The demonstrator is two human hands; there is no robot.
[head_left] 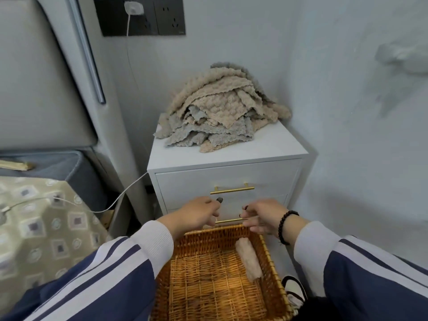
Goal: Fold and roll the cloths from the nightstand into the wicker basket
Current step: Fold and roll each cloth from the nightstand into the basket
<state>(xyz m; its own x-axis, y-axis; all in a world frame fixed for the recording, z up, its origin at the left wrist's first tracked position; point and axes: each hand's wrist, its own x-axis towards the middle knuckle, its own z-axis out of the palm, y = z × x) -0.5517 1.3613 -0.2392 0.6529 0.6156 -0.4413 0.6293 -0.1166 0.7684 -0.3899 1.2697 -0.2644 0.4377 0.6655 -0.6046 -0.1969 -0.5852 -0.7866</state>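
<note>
My left hand (199, 213) and my right hand (261, 217) hang side by side over the far rim of the wicker basket (273, 262), a small gap between them, in front of the drawers of the white nightstand (228, 149). The fingers of both are loosely curled and I cannot see any cloth in either; whether the fingertips touch the basket rim or the lower brass handle (229, 220) behind them I cannot tell. The pile of cloths (222, 110) lies well apart from both hands, up on the nightstand top, pushed toward the back and the wall, with bare white surface along the front edge. It is a loose, rumpled heap of nubbly, fuzzy squares with wavy scalloped edges, beige ones mostly on top and to the right, pale grey-blue ones showing underneath and spilling toward the front left corner, where one hangs just past the edge. One rolled cloth (249, 260) already lies inside the basket, just below my right hand, along the right wall; it is a pale cream, tight cylinder, its length running from the far side toward me. The basket is rectangular, woven of golden-brown wicker, and its woven floor shows across the rest of the inside. A dark beaded bracelet (283, 225) circles my right wrist, and both sleeves are navy with white stripes and pale cuffs. The upper brass handle (232, 189) sits just above my hands.
</note>
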